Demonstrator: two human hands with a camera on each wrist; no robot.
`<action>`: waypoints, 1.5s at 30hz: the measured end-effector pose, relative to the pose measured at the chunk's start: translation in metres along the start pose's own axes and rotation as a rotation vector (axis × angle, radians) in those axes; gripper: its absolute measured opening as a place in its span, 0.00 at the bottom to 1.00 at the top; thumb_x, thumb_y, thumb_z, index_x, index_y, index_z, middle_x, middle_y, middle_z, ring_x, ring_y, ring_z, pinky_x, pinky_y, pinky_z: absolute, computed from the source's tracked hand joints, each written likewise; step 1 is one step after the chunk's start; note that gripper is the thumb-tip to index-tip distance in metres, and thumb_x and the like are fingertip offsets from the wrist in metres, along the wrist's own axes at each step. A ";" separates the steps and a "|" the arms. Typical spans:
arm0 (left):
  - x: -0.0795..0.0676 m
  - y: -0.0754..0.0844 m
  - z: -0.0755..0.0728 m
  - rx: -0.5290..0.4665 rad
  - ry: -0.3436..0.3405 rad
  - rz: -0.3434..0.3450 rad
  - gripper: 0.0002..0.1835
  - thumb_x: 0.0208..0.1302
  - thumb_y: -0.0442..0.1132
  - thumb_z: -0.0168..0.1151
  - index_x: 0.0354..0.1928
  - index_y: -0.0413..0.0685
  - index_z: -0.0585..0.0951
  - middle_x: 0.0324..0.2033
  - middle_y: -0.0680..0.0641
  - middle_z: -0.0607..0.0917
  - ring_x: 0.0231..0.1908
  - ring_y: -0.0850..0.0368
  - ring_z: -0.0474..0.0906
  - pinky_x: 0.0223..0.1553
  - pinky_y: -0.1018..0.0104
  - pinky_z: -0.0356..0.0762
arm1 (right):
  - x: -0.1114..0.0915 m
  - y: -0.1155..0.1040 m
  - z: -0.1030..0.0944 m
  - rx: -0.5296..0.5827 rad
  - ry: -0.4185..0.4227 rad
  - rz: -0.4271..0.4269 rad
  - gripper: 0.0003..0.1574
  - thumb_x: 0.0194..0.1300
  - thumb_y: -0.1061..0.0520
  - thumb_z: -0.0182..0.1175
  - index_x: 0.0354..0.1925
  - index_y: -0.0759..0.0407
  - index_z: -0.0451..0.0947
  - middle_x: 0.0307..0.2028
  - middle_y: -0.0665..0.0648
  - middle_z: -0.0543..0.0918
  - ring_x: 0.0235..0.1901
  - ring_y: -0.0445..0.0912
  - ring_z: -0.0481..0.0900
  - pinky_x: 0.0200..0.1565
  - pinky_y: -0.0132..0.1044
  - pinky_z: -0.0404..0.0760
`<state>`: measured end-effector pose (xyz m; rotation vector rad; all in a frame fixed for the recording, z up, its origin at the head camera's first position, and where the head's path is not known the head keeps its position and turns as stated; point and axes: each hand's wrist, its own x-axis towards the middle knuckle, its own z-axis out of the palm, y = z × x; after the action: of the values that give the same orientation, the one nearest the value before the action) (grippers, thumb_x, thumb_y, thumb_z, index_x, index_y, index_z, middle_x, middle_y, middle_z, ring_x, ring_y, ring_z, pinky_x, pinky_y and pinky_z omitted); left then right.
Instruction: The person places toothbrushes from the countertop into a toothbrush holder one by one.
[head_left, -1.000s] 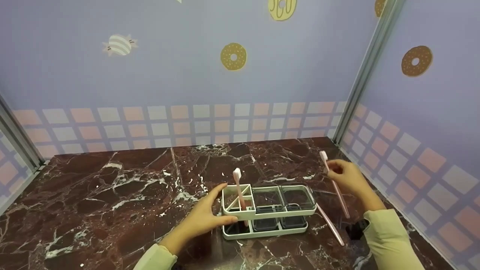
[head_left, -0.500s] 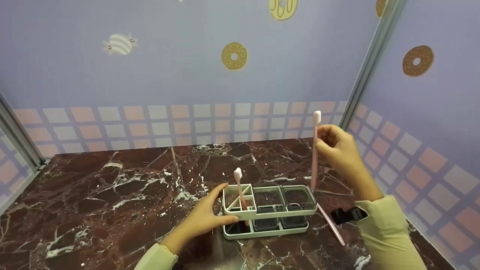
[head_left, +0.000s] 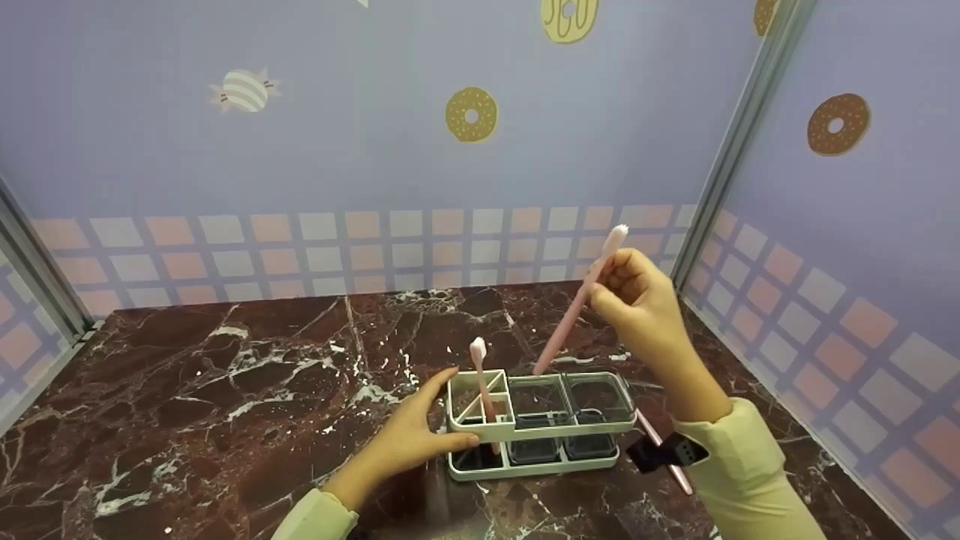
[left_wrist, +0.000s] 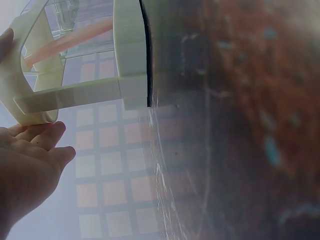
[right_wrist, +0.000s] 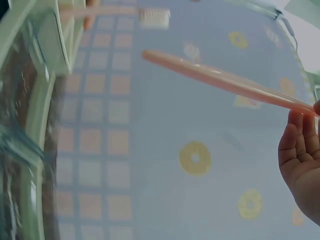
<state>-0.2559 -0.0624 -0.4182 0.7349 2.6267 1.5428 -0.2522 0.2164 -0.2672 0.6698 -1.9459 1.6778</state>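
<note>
A pale two-tier toothbrush holder [head_left: 574, 429] with divided slots on the left and clear cups on the right stands on the marbled table. My left hand [head_left: 405, 420] holds its left end, thumb at the front and fingers behind. In its left slots leans a pink toothbrush [head_left: 484, 386], white bristles up. My right hand [head_left: 637, 296] pinches a second pink toothbrush [head_left: 566, 322] near its head. That brush tilts, its handle end pointing down-left just behind the holder's cups; the right wrist view shows its bare handle [right_wrist: 220, 80] in the air.
A third pink handle [head_left: 649, 424] lies on the table right of the holder, partly hidden by the black wrist camera [head_left: 667, 452]. Patterned walls [head_left: 337, 150] close off the back and right side, with a metal post [head_left: 731, 157] in the corner.
My right hand has lifted the toothbrush from the table's right side and carried it leftward, its handle end swinging toward the holder. My left hand stays on the holder.
</note>
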 end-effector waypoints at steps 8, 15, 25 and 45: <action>0.000 -0.002 0.001 0.003 0.009 0.008 0.54 0.44 0.54 0.76 0.72 0.49 0.60 0.67 0.35 0.67 0.65 0.34 0.63 0.63 0.32 0.58 | -0.021 0.016 0.024 0.013 -0.080 0.062 0.09 0.53 0.76 0.53 0.37 0.75 0.71 0.27 0.60 0.77 0.25 0.42 0.74 0.27 0.27 0.78; 0.001 -0.003 0.001 0.008 0.001 0.026 0.54 0.44 0.55 0.76 0.72 0.46 0.60 0.66 0.35 0.69 0.63 0.36 0.66 0.63 0.34 0.61 | -0.041 0.038 0.040 -0.054 -0.169 0.127 0.09 0.54 0.75 0.55 0.36 0.73 0.71 0.27 0.56 0.76 0.24 0.40 0.73 0.26 0.26 0.76; 0.000 -0.003 0.001 -0.010 0.010 0.019 0.54 0.44 0.54 0.76 0.72 0.46 0.59 0.66 0.36 0.69 0.63 0.37 0.66 0.63 0.34 0.62 | -0.062 0.064 0.054 -0.112 -0.284 0.147 0.08 0.54 0.72 0.55 0.35 0.69 0.73 0.28 0.57 0.80 0.27 0.39 0.75 0.30 0.27 0.77; 0.001 -0.003 0.001 -0.006 0.011 0.020 0.53 0.45 0.54 0.76 0.72 0.48 0.60 0.66 0.36 0.69 0.63 0.37 0.66 0.63 0.34 0.61 | -0.068 0.073 0.061 -0.157 -0.338 0.211 0.06 0.57 0.70 0.59 0.35 0.66 0.75 0.29 0.60 0.83 0.26 0.40 0.75 0.28 0.27 0.74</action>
<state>-0.2580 -0.0623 -0.4210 0.7571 2.6294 1.5626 -0.2499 0.1690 -0.3745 0.7488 -2.4326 1.5882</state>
